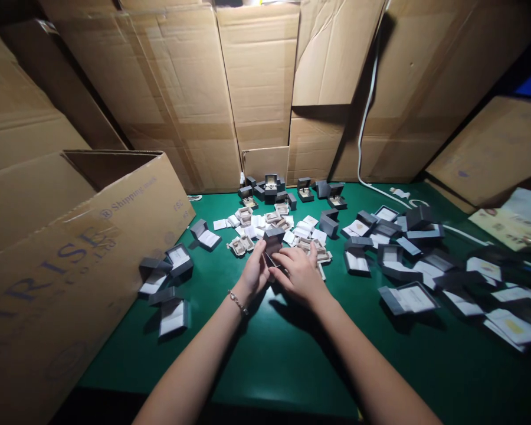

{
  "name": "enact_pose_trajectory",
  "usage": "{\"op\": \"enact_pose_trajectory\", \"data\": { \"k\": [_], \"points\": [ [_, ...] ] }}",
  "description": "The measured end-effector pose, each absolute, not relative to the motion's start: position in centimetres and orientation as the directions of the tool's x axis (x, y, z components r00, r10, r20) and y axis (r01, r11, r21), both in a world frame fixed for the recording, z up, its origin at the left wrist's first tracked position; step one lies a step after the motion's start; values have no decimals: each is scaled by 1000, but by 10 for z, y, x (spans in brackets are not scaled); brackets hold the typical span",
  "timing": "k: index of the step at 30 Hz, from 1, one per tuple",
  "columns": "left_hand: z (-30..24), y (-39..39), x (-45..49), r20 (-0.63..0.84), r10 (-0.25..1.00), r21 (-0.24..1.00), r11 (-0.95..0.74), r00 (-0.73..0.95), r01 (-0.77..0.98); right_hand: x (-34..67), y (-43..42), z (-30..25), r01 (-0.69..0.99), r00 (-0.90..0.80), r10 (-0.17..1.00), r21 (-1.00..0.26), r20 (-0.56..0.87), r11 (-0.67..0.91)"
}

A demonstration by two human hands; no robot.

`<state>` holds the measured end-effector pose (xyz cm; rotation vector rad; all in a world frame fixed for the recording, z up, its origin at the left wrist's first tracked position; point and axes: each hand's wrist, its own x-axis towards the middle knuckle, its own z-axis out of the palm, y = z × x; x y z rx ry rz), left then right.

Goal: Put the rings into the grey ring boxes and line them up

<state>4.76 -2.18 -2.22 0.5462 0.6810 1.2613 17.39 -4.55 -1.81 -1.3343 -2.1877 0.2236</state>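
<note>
Green worktop (283,369), cardboard carton (92,254) at its left edge. Both forearms reach in from the near side, converging mid-worktop. Left hand (253,276) angled inward, thumb up along the box's side; right hand (301,274) palm down, wrist bent inward, knuckles raised. Between them, just above the worktop: small dark box (273,239), lid up. Step in hand, as judged: working at the box's inside or near edge. Next move seems to call for a steady left hold and fine right fingertip work. Left fingers pinch the box; right fingers curled against it, whether gripping cannot be told. Pale inserts (242,245) lie just beyond.
</note>
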Motion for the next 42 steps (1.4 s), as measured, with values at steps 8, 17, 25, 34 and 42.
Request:
{"op": "enact_pose_trajectory", "data": {
  "k": [8,17,25,34,42],
  "points": [
    [-23,-23,48,-114,993,874,108,17,-473,173,-50,-11,752,-414,852,-407,320,518],
    [-14,-19,37,-205,976,843,139,-73,-519,182,-34,-31,665,-92,764,-532,639,525],
    [-7,-6,21,-406,891,751,197,-205,-631,191,-23,-31,788,-49,889,-530,454,314],
    [-4,-2,12,-384,891,748,147,-242,-647,171,-44,-32,831,-388,899,-346,202,436],
    [-10,-3,15,-383,896,759,168,-222,-629,172,-43,-29,765,-364,917,-508,165,395]
  ]
}}
